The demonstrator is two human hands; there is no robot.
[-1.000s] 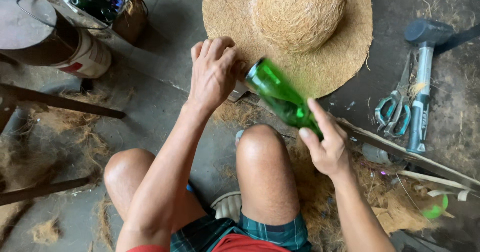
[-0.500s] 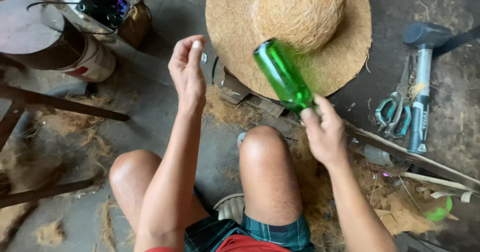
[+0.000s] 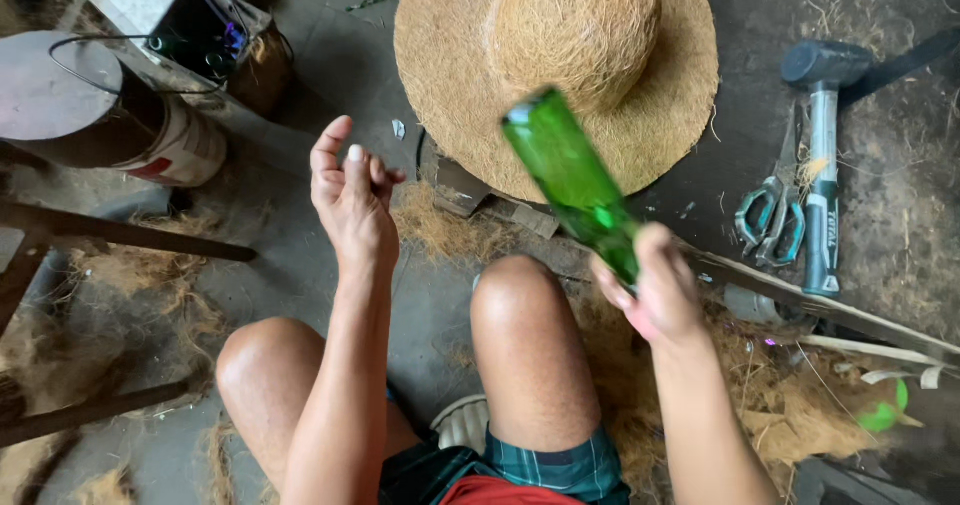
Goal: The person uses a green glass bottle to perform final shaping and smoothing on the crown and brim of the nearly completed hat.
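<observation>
My right hand (image 3: 655,290) grips a green glass bottle (image 3: 568,175) by its narrow end, so the wide base points up and away, over the brim of a big straw-fibre hat (image 3: 560,55) lying on the floor. My left hand (image 3: 350,200) is raised in the air left of the hat, fingers loosely curled, holding nothing that I can see. My bare knees (image 3: 520,300) sit below both hands.
A hammer (image 3: 822,145) and a pair of scissors (image 3: 768,215) lie right of the hat. A round tin (image 3: 120,115) and a dark box (image 3: 205,35) stand at the upper left. Wooden bars (image 3: 120,235) cross the left side; loose fibre litters the floor.
My left hand let go of the bottle's base and lifted away to the left. My right hand swung the bottle upward, more upright, over the hat's brim.
</observation>
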